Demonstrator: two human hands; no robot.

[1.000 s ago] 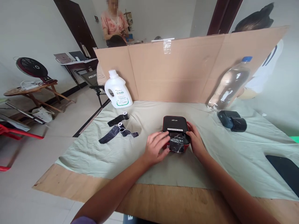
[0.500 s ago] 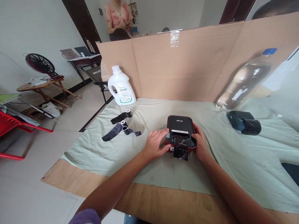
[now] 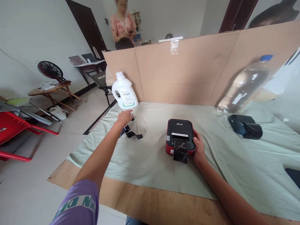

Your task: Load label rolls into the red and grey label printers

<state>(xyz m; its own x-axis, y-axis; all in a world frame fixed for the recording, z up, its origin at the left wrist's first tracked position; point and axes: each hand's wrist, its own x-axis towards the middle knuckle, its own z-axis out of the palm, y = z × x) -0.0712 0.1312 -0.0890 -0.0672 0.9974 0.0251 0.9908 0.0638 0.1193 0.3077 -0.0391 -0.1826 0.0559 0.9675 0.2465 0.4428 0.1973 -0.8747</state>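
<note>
My left hand [image 3: 125, 118] is stretched out over the far black label roll [image 3: 131, 115] on the cloth, fingers extended at its white end; the hand covers most of that roll. Just nearer lie black label rolls with loose strips [image 3: 131, 133], partly hidden by the hand and forearm. My right hand [image 3: 199, 148] grips the right side of a red and black label printer [image 3: 179, 126], its thumb on the top edge. From the printer's front slot hangs a black strip with pale marbled lines [image 3: 180, 151].
A white detergent bottle [image 3: 126, 93] stands behind the rolls, against a cardboard screen [image 3: 178, 75]. At right are a large clear bottle with a blue cap [image 3: 248, 84] and a dark device [image 3: 245, 126]. Beyond the screen stands a person [image 3: 123, 26]. A red chair [image 3: 14, 125] is at left.
My left hand has let go of the printer's left side and moved left and away from me to the far label roll. My right hand stays on the printer. The view has shifted slightly.
</note>
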